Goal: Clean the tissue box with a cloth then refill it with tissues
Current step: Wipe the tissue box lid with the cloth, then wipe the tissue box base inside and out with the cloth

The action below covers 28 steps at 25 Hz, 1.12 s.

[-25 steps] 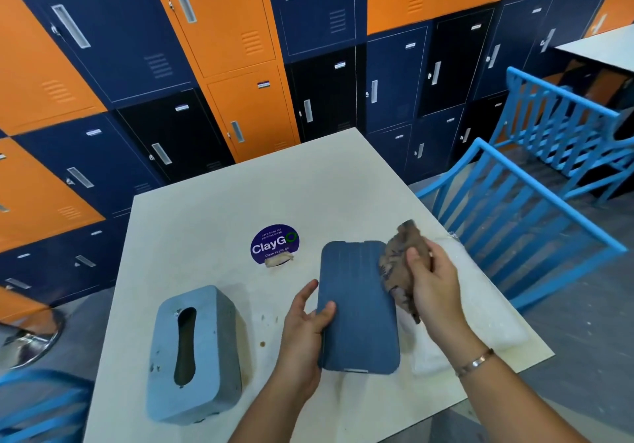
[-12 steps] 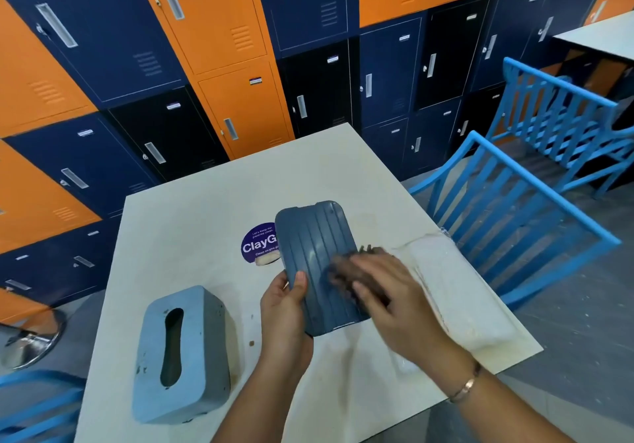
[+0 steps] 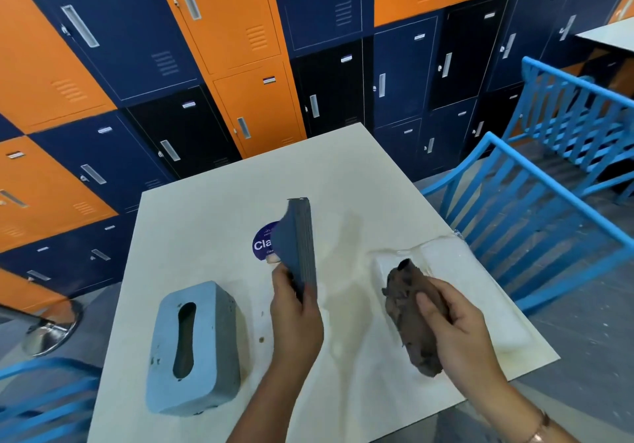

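Observation:
The blue tissue box cover [image 3: 194, 350] stands on the white table [image 3: 212, 223] at the front left, its oval slot facing up. My left hand [image 3: 295, 315] grips the lower end of the dark blue ribbed base panel [image 3: 298, 240] and holds it upright, edge-on to me, above the table's middle. My right hand [image 3: 453, 326] grips a crumpled brown cloth [image 3: 410, 319], held apart from the panel, over a clear-wrapped pack of white tissues [image 3: 456, 261] lying at the table's right edge.
A round purple sticker [image 3: 261, 245] is on the table behind the panel. Small brown specks [image 3: 261, 339] dot the tabletop near the cover. Blue slatted chairs [image 3: 535, 209] stand to the right, another at the lower left. Orange and navy lockers [image 3: 240, 65] line the wall behind.
My left hand has turned the base panel from flat to upright on its edge. My right hand has lifted the cloth off the panel and drawn it away to the right.

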Motion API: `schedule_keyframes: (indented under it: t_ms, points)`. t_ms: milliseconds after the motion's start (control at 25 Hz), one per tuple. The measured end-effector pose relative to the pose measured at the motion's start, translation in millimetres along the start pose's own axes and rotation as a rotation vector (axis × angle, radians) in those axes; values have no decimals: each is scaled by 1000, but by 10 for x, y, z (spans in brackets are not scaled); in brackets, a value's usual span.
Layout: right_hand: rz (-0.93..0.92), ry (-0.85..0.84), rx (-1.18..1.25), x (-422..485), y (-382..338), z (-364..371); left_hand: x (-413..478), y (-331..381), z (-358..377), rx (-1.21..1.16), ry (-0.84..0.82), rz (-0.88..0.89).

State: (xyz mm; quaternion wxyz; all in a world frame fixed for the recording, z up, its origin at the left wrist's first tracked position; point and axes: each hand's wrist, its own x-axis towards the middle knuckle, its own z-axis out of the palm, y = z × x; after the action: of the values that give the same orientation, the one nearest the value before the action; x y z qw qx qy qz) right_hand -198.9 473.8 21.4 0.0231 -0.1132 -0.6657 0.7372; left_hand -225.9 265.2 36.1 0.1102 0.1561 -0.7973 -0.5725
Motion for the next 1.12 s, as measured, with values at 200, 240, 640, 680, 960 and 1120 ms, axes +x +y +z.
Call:
schedule_keyframes:
  t_ms: [200,240,640,680,960,1120]
  points:
    - [104,71,45,39,-20,-54,-51,-433,502,614,-181,-87]
    - [125,59,55,6,-33,-43,-48,-445,569,726,-191,-132]
    - [593,79,717,-19,-409,-211,-180,-841,256,640,2,166]
    - [604,107,774,-39,-421,-241,-154,-917,149,685,40,105]
    - [684,62,758,-86,-409,-218,-493,-954,304,686,-190,-13]
    - [667,39,744,-91,-404,-201,-603,-930,416,703,-187,-46]
